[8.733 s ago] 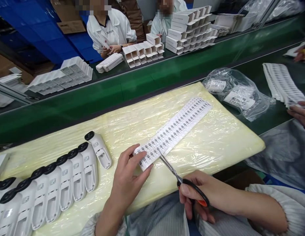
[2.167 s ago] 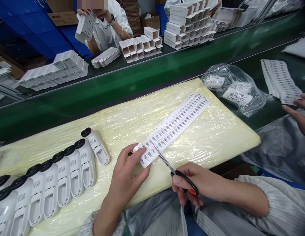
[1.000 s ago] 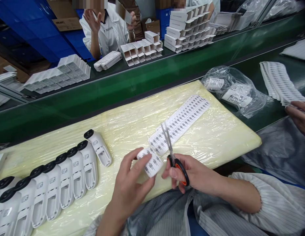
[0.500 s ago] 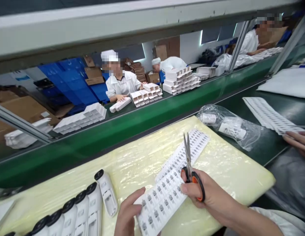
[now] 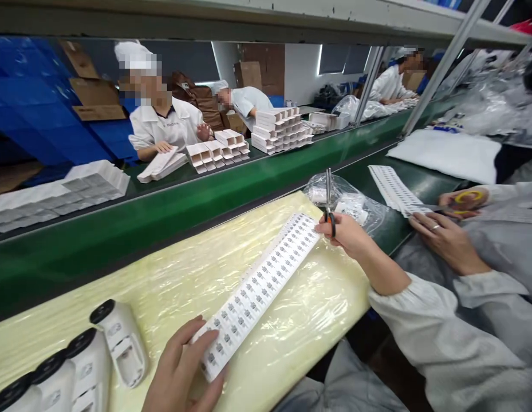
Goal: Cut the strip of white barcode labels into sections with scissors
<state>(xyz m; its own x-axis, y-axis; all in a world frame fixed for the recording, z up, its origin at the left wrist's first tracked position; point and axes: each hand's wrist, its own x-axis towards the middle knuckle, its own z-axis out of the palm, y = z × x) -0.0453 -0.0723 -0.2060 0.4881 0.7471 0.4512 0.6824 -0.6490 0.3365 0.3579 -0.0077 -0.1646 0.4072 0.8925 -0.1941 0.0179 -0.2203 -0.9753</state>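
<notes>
"Holding what in your left hand (image 5: 180,363)?"

"You have the near end of the printed label strip (image 5: 260,292) pinched there, thumb on one side, fingers on the other."

"And your right hand (image 5: 346,233)?"

"Its fingers are wrapped around the handles of the scissors (image 5: 328,194), blades pointing up, and its fingertips meet the far end of the strip. You can't tell from here how firmly they press it."

"Where does the strip run, then?"

"Slantwise over your plastic-covered yellow pad (image 5: 180,280), from lower left to upper right. Whether its middle touches the pad, you can't tell."

"What's around you?"

"White devices with black ends (image 5: 122,343) stand side by side on the pad, left of your left hand. A clear bag (image 5: 349,193) lies just beyond your right hand, and a co-worker's hand (image 5: 450,237) rests by other label strips (image 5: 392,186) to your right."
</notes>
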